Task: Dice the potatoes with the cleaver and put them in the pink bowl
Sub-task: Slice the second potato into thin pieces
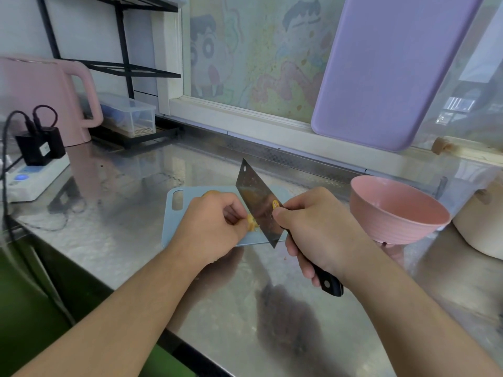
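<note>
Two hands are busy over the small pale-blue plastic cutting board (pixel 174 213), and each has its own job. The right hand (pixel 321 229) is wrapped around the black handle of the broad steel cleaver (pixel 258 205), thumb pressed up by the blade's heel, probably for control. The left hand (pixel 209 227) curls over and pinches the yellow-orange potato piece (pixel 251 223), fingertips tucked back from the edge while it steadies the piece against the flat of the blade. More potato peeks out behind the left hand, mostly hidden. The edge sits down at the board just beside that piece, so a cut looks to be in hand. The ribbed pink bowl (pixel 400 213) waits on the steel counter (pixel 122 213) just right of the board, on the knife side, handy for a quick transfer, and shows no dice inside from here.
</note>
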A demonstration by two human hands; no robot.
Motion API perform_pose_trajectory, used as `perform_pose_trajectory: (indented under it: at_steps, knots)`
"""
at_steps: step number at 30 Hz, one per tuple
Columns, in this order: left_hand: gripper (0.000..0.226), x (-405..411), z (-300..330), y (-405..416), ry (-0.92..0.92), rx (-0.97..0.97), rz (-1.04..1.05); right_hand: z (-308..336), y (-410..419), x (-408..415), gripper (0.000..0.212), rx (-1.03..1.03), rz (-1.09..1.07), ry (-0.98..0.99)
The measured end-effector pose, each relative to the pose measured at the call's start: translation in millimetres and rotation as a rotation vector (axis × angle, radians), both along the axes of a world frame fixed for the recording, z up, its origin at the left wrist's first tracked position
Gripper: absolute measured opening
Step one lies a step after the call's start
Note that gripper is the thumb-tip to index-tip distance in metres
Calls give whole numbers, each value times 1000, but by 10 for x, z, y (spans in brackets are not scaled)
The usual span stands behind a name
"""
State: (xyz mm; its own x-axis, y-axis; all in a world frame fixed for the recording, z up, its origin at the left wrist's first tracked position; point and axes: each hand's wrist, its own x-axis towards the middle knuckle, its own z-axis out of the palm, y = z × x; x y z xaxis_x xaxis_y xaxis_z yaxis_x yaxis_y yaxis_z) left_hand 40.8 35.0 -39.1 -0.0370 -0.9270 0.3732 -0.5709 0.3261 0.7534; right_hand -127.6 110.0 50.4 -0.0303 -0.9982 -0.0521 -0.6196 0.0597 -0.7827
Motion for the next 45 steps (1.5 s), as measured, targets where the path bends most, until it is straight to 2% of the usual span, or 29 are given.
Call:
perform_pose_trajectory:
  at_steps: [19,27,32,45]
  knots:
    - [16,4,31,12,-22,9,10,1,19,20,25,106,12,72]
    - [17,11,35,3,-30,5,5,-80,-105,135,21,100,-2,205]
    - [19,15,25,6,-30,-2,-10,-236,-154,141,23,104,-20,109]
    - [18,6,5,-15,5,9,-27,-287,-181,60,28,5,9,52]
